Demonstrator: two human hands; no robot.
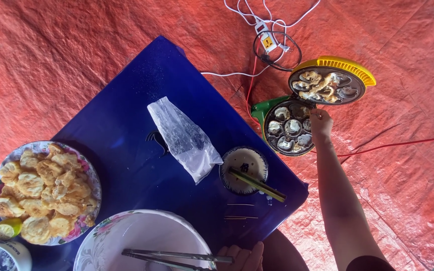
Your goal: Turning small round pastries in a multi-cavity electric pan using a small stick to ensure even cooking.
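Fingers of the right hand (321, 122) pinch, seemingly, something small at the open cake maker (291, 127), right of centre, while the left hand (241, 256) grips tongs (177, 258) lying leftward at the bottom edge.

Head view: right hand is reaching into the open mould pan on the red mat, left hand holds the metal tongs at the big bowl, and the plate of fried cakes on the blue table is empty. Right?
Not quite. The head view shows the plate piled with golden fried cakes, not empty. The rest holds: right hand at the open mould pan on the red mat, left hand on the tongs at the big bowl.
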